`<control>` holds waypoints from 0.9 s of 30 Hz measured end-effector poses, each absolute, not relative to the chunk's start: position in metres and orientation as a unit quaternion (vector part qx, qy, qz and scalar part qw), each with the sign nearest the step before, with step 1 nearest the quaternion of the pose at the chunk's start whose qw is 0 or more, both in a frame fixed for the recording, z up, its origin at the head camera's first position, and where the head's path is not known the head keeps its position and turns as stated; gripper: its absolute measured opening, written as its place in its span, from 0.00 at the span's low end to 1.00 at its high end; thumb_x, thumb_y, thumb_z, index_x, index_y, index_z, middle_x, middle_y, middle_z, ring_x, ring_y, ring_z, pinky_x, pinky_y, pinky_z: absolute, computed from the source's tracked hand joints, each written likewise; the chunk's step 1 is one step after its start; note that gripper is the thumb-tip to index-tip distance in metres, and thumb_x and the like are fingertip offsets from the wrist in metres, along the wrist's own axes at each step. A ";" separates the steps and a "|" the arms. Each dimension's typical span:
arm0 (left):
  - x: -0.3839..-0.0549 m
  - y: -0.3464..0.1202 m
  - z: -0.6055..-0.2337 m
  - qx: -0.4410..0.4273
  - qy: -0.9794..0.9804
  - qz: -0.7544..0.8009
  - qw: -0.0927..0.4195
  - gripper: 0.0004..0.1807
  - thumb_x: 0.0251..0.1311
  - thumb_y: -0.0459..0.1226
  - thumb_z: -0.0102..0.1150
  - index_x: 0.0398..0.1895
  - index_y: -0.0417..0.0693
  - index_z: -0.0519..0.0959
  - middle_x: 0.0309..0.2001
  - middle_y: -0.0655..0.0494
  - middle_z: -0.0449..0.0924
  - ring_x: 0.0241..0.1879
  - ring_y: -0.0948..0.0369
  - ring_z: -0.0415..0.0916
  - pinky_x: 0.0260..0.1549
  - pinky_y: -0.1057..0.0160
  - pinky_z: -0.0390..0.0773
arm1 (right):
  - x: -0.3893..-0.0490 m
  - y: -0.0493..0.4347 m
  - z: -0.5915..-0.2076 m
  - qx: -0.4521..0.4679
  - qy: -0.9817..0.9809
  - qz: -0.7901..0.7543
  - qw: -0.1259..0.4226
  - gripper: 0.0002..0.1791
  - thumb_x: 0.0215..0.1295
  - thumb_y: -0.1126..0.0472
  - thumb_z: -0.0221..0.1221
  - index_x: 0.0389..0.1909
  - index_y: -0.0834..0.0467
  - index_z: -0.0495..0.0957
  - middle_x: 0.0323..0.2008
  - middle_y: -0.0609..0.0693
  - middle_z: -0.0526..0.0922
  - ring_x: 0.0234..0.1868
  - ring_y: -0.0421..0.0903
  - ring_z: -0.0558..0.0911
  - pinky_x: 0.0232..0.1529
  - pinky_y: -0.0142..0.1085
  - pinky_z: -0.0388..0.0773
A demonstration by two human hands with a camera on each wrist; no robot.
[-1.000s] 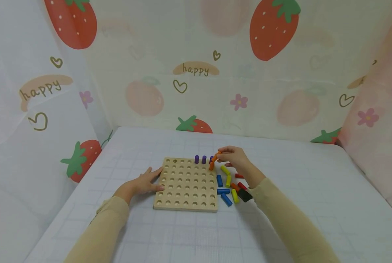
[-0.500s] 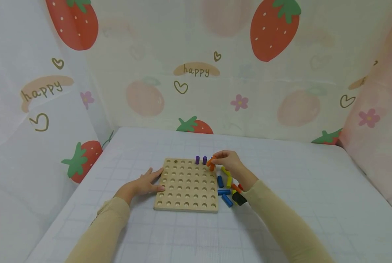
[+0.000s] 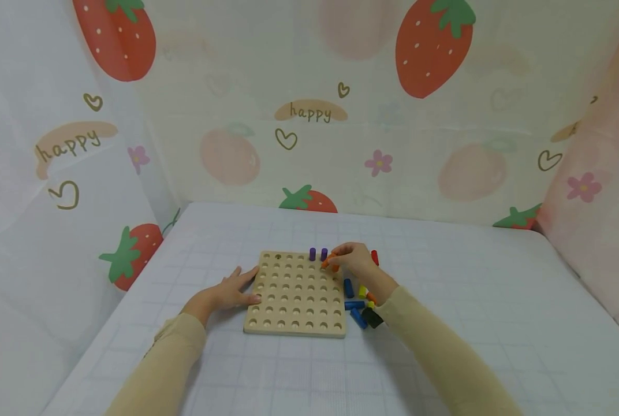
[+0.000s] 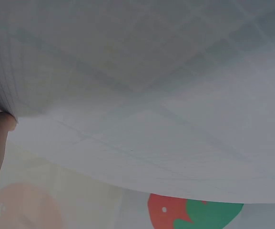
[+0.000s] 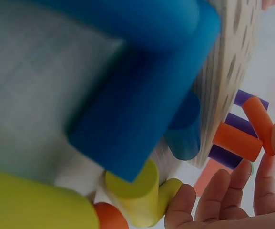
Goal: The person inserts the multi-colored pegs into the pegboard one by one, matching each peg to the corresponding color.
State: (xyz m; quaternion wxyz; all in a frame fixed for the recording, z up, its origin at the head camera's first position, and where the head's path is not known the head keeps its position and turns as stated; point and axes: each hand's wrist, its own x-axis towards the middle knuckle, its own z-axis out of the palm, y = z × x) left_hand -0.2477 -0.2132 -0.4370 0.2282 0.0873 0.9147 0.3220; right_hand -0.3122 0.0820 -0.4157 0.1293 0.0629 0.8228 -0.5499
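A wooden pegboard (image 3: 290,304) with rows of round holes lies on the table. My left hand (image 3: 230,290) rests at its left edge, fingers spread and thumb on the rim. Between thumb and fingertips, my right hand (image 3: 360,263) pinches an orange peg (image 5: 259,121), tilted, its lower end at the second row from the back. Just right of it stands another orange peg (image 5: 237,142) in the board. Behind them a purple peg (image 3: 312,254) and two more stand in the back row; the right hand hides the third in the head view.
Loose blue pegs (image 3: 354,304) lie along the board's right side. Near them are yellow pegs (image 5: 132,191), an orange peg (image 3: 371,298) and a red peg (image 3: 375,257), partly hidden by the right arm. A printed curtain (image 3: 424,173) stands behind the table.
My right hand has moved left and toward me, carrying the orange peg past the standing orange one and lowering it to the second row. The left hand has stayed in place.
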 end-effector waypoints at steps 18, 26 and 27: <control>-0.247 -0.215 -0.441 0.100 0.913 0.328 0.222 0.49 0.63 0.51 0.61 0.77 0.43 0.45 0.73 0.25 0.30 0.67 0.23 0.28 0.61 0.26 0.37 | -0.313 0.078 -0.416 0.050 0.827 -0.541 0.145 0.10 0.60 0.69 0.66 0.41 0.64 0.79 0.42 0.56 0.80 0.43 0.50 0.73 0.39 0.34 0.72; -0.248 -0.216 -0.441 0.098 0.914 0.327 0.221 0.50 0.62 0.53 0.61 0.77 0.43 0.45 0.73 0.25 0.30 0.67 0.23 0.28 0.61 0.25 0.37 | -0.312 0.076 -0.414 0.060 0.832 -0.534 0.140 0.08 0.60 0.69 0.65 0.41 0.63 0.79 0.40 0.56 0.80 0.41 0.50 0.73 0.38 0.34 0.71; -0.248 -0.216 -0.442 0.098 0.914 0.326 0.222 0.50 0.62 0.53 0.61 0.77 0.43 0.45 0.73 0.25 0.30 0.67 0.23 0.28 0.61 0.26 0.37 | -0.312 0.075 -0.414 0.060 0.833 -0.531 0.141 0.08 0.61 0.69 0.65 0.41 0.63 0.79 0.40 0.56 0.80 0.41 0.50 0.73 0.38 0.34 0.71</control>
